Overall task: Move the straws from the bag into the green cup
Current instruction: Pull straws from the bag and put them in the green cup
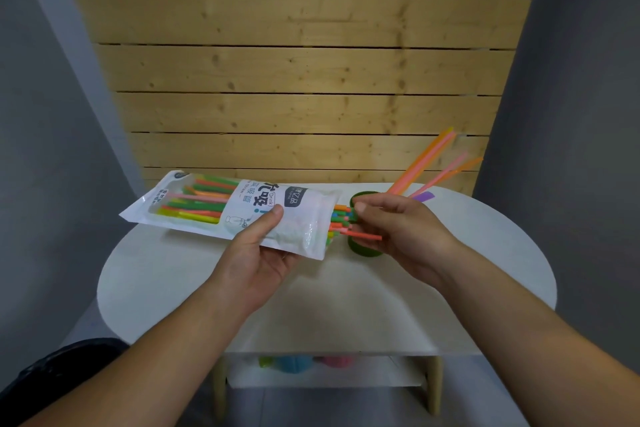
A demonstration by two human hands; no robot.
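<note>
Plastic straws [194, 201] in mixed bright colours lie packed lengthwise in a white printed bag [304, 218] with a clear window. The left hand [263, 246] holds the bag near its open mouth, thumb pressed on the top face and fingers curled beneath, keeping it roughly level above the desk [329, 305]. The straw tips project from the mouth just beside the right hand [398, 229], whose thumb and curled fingers pinch them; which single straw is gripped cannot be told. The green cup [363, 250] stands on the desk directly behind the right hand, partly hidden by it. Several placed straws [422, 163] lean in the cup, slanting up and away beyond the right hand. Each straw is probably very light, thin-walled, smooth and slightly flexible, so a hard squeeze is likely to kink it. Take hold near the projecting tip with a light pinch and draw straight along the bag axis. The film bag looks limp and slippery; support it close to the mouth.
</note>
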